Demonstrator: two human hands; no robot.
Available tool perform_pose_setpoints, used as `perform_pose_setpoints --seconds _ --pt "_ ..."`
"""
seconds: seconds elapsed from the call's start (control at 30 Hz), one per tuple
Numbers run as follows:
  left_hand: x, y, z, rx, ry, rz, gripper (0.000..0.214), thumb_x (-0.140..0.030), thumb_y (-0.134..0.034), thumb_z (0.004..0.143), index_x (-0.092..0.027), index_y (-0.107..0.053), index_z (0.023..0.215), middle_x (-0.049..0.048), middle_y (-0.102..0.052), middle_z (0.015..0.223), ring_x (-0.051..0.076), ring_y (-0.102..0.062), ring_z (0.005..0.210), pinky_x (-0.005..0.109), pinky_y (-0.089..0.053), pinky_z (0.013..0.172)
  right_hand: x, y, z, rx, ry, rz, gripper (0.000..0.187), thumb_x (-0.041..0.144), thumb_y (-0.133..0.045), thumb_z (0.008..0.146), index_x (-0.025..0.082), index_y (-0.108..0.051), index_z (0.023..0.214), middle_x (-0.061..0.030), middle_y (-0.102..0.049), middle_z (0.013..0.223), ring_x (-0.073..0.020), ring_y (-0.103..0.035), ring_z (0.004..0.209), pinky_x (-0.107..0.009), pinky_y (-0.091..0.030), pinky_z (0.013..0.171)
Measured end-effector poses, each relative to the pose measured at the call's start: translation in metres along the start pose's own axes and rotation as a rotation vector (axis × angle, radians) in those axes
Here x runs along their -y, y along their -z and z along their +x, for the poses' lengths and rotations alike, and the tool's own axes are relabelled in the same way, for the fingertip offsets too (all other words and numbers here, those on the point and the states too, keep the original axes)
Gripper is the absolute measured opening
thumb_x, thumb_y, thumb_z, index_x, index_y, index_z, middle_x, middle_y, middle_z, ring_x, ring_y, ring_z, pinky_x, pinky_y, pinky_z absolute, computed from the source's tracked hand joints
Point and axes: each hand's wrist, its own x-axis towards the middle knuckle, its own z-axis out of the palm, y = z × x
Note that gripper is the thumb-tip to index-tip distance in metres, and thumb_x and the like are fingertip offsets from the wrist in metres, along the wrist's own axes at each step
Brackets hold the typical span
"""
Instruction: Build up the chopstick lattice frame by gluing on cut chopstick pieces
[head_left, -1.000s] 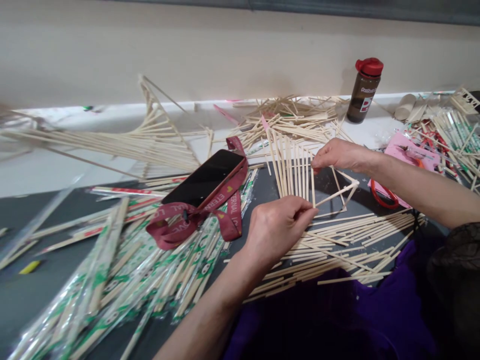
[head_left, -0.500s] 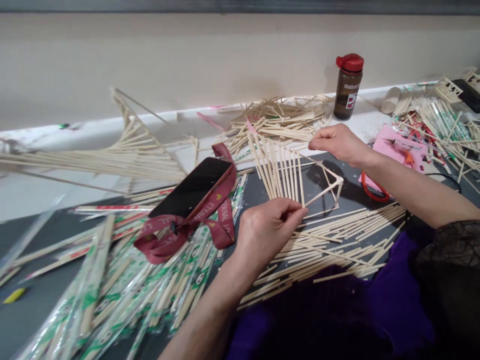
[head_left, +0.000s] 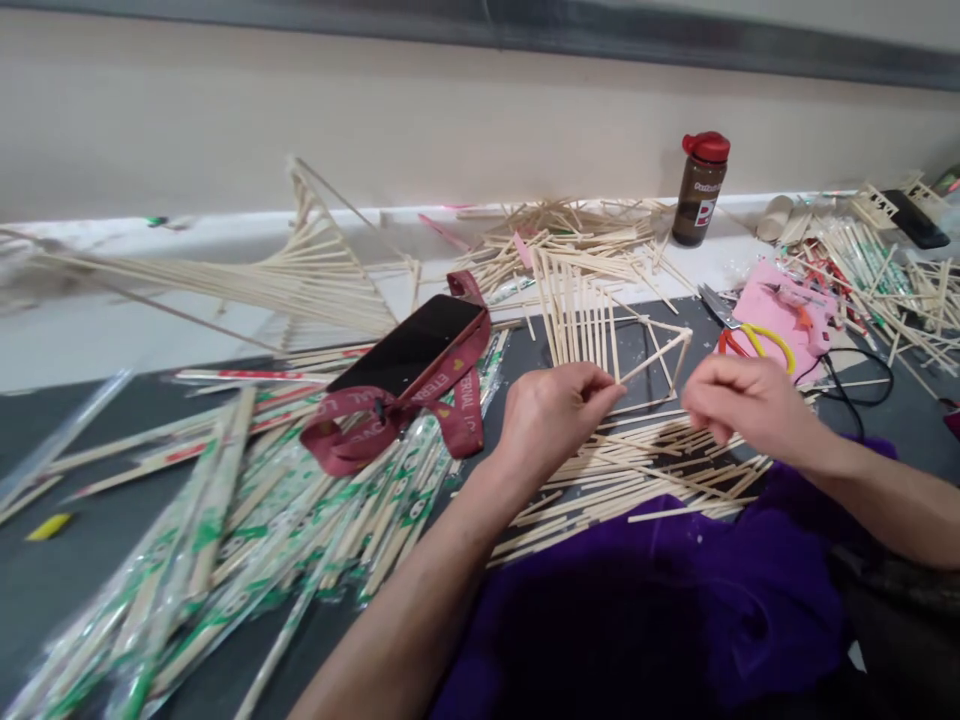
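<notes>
My left hand (head_left: 555, 415) pinches the near corner of a small stick model (head_left: 615, 340), made of a fan of thin wooden sticks and a triangular frame. The model rests on the dark table (head_left: 517, 350). To the right of its frame, my right hand (head_left: 750, 405) hovers with its fingers curled together, apart from the model. Whatever those fingers hold, if anything, does not show. Loose wooden sticks (head_left: 637, 475) lie below both hands.
At left are wrapped chopsticks (head_left: 315, 540), a phone (head_left: 412, 345) with a red strap, and a larger stick model (head_left: 300, 270). Behind stand a stick pile (head_left: 570, 235) and a bottle (head_left: 699, 195). Scissors (head_left: 739, 325) and a glue gun (head_left: 795, 300) lie right.
My right hand has moved down and toward me, from above the model to beside its frame. My left hand keeps its pinch. The view has shifted, bringing the scissors into sight.
</notes>
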Motion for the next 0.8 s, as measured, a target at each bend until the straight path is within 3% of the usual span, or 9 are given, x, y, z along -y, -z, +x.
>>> perform_pose_setpoints --seconds 0.1,0.17,0.23,0.43,0.8 --pt "-0.001 -0.001 0.001 -0.012 -0.009 0.017 0.019 -0.033 -0.062 0.079 -0.019 -0.074 0.074 0.0037 -0.072 0.065 0.015 -0.061 0.058 0.026 -0.037 0.055 -0.016 -0.023 0.007 0.086 -0.192 0.112 0.008 0.024 -0.059 0.078 0.018 -0.059 0.083 0.002 -0.059 0.065 -0.0052 -0.049 0.043 -0.021 -0.038 0.042" --pt "-0.001 -0.002 0.001 -0.017 -0.019 0.04 0.019 -0.032 -0.062 0.08 -0.019 -0.074 0.076 0.0038 -0.072 0.066 0.015 -0.061 0.058 0.026 -0.036 0.055 -0.025 -0.036 0.017 0.079 -0.232 0.214 0.026 0.026 -0.06 0.078 0.017 -0.058 0.102 0.0012 -0.061 0.069 -0.0056 -0.049 0.043 -0.022 -0.037 0.04" --pt "-0.002 -0.003 0.002 -0.019 -0.023 0.065 0.02 -0.032 -0.06 0.081 -0.019 -0.075 0.077 0.0045 -0.073 0.067 0.015 -0.061 0.058 0.026 -0.036 0.055 -0.032 -0.045 0.028 0.069 -0.207 0.3 0.032 0.031 -0.06 0.08 0.017 -0.055 0.108 0.0022 -0.059 0.067 -0.0054 -0.046 0.041 -0.022 -0.033 0.038" --pt "-0.001 -0.005 0.002 -0.057 -0.046 0.133 0.023 -0.032 -0.056 0.081 -0.019 -0.075 0.076 0.0046 -0.072 0.066 0.015 -0.061 0.058 0.026 -0.035 0.053 -0.045 -0.061 0.044 -0.035 -0.057 0.464 0.019 0.033 -0.063 0.079 0.018 -0.057 0.089 0.0069 -0.053 0.056 -0.0031 -0.041 0.038 -0.019 -0.028 0.036" --pt "-0.005 -0.003 0.001 -0.062 -0.045 0.221 0.022 -0.032 -0.056 0.081 -0.021 -0.075 0.077 0.0053 -0.072 0.068 0.018 -0.062 0.061 0.03 -0.036 0.058 -0.036 -0.066 0.044 -0.065 -0.084 0.392 0.018 0.027 -0.054 0.086 0.016 -0.054 0.071 0.0053 -0.056 0.052 -0.0028 -0.044 0.034 -0.016 -0.031 0.033"
